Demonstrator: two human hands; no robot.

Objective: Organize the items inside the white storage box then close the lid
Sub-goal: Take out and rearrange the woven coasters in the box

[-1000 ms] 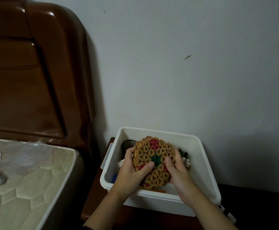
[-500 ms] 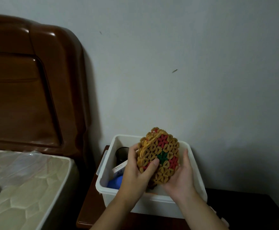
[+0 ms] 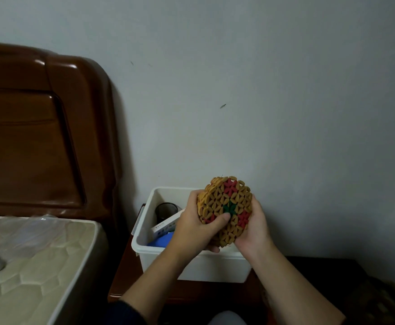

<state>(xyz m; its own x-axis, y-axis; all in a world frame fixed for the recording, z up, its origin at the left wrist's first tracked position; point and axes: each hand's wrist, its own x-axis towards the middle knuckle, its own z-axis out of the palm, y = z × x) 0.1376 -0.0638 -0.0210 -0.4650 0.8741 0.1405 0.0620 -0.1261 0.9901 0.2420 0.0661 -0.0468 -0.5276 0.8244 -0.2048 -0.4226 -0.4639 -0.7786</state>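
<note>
wall: plain grey-white, takes up most of the far side, a few small marks on it
headboard: shiny dark brown wood, far left, up against the wall
mattress: cream quilted thing at near left, with some clear plastic wrap lying crumpled on top
nightstand: dark wood, squeezed between the mattress and the wall, the box sits on it
white storage box: lid off, open top, sitting on the nightstand right by the wall
stuff in the box: a dark cup at the far left corner, a white carton leaning beside it, something blue nearer the front; can't tell what the blue thing is
woven mat: round, tan with red bits and a green centre, held up on edge above the right half of the box, not touching it as far as I can see
left hand: curled round the mat's left edge, thumb pressed across the front
right hand: cupping the mat's right and lower edge, fingers behind it
</note>
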